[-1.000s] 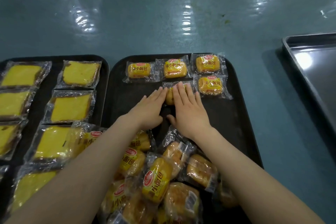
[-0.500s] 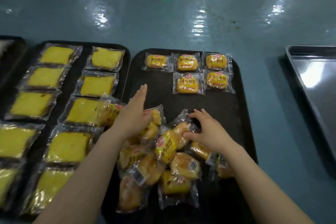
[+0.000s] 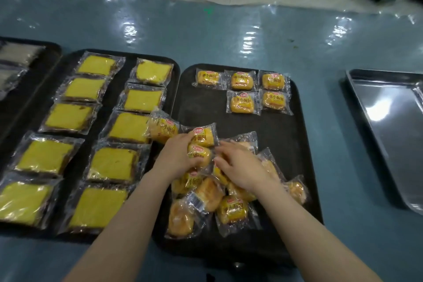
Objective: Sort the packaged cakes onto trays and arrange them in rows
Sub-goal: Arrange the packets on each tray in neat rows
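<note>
On black tray (image 3: 293,149), at six o'clock: left hand (image 3: 177,158) gripping bun packet (image 3: 198,155); right hand (image 3: 240,167) loosely curled over heap (image 3: 219,204), grasp unclear.

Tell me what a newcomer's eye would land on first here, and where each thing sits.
First, the two hands, left hand and right hand, in a loose heap of small bun packets at the near end of the middle black tray. Next, five bun packets in neat rows at its far end. Then the yellow cake slices in two columns on the tray to the left.
</note>
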The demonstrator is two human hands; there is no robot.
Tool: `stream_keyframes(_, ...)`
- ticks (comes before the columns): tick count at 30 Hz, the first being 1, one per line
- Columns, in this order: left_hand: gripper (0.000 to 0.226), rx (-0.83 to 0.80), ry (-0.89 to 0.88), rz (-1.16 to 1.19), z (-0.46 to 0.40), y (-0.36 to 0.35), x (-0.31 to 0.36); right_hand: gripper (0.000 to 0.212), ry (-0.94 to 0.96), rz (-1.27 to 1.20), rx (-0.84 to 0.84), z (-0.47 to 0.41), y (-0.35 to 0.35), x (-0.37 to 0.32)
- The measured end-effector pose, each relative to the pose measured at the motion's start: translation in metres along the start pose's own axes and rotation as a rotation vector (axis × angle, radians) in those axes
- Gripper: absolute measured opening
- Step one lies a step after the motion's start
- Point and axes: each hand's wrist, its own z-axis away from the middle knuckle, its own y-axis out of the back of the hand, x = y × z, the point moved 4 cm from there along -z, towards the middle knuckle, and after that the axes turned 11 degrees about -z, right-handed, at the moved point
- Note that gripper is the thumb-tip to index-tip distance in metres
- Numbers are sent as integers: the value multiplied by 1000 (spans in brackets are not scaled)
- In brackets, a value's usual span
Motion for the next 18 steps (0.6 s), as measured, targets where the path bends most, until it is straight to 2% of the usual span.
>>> stream_keyframes(4,84,-36,5,-74,5,-7,-4,39,-63,36,29,-5,-2,-8)
stream_keyframes(6,69,-13,-9,-40,6,-6,-7,41,-23,56,46,-8,-1,-13)
stream_keyframes(9,50,14,-43,4,5,-4,-8,47,-4,82,-37,-20,-6,-19)
stream_keyframes(11,52,-19,-64,-3,2,-5,-6,54,-22,83,-116,-31,-11,-22)
stream_keyframes(14,59,-169,-108,-57,-7,-12,-1,65,-25,135,-250,-45,-20,-25)
stream_keyframes(18,68,-245,-103,-73,-34,-10,4,67,-28,160,-248,-70,-17,-17)
